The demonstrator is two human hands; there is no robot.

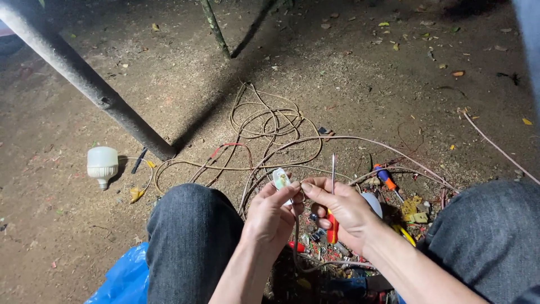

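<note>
My left hand pinches a small whitish fitting at the end of a dark wire, held between my knees. My right hand touches the same fitting with its fingertips and grips a screwdriver with a red and yellow handle, its thin metal shaft pointing up. The wire runs down from the fitting between both hands.
A tangle of pale wires lies on the dirt ground ahead. A white bulb lies at left by a grey pole. An orange and blue screwdriver, small parts and scraps sit at right. Blue plastic is low left.
</note>
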